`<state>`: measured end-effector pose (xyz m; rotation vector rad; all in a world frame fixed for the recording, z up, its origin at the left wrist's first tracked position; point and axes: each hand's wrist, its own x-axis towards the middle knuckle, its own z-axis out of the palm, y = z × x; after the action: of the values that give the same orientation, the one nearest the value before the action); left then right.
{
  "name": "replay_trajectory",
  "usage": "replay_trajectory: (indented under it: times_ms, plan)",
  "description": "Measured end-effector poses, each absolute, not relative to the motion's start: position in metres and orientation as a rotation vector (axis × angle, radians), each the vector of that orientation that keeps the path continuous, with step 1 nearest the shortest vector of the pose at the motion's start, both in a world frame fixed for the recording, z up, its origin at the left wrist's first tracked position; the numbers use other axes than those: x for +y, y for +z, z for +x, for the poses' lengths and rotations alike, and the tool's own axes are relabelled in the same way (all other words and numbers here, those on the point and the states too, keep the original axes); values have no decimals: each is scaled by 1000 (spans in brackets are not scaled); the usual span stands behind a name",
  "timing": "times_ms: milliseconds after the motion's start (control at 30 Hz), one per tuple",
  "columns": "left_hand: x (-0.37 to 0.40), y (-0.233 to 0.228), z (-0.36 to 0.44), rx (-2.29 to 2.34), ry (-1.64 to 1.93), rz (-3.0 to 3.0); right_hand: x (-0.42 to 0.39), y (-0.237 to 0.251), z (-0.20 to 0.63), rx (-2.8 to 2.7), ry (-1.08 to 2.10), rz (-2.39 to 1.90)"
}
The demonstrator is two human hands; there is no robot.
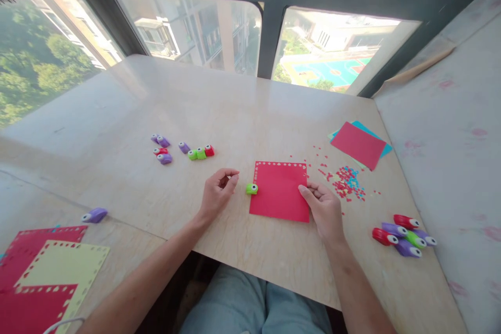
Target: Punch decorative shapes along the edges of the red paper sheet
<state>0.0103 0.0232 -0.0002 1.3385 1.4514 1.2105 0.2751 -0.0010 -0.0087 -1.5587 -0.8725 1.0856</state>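
I'd worry the red card [278, 193] could skew against the green paper punch [251, 189], since only the right hand [326, 207] pinches it, the left hand [216, 190] empty, fingers loosely curled

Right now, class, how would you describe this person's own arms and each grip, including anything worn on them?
The left forearm and right forearm narrow toward the wrists, with no sleeves in view. The left grip and right grip are ordinary human hands, ungloved. I see no watch, bracelet or markings.
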Motion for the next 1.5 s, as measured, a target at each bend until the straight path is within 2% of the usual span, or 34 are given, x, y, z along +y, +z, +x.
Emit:
replay_trajectory:
  times_ms: [267,633,1500]
  plan:
    - [21,1,10,1550,1237,1444,-5,1,271,-795,1182,-1517]
    - [18,11,11,1552,1087,1678,-5,2,272,-787,1195,-1512]
    - [16,9,12,1460,1010,1669,-4,3,272,-831,1238,-1495]
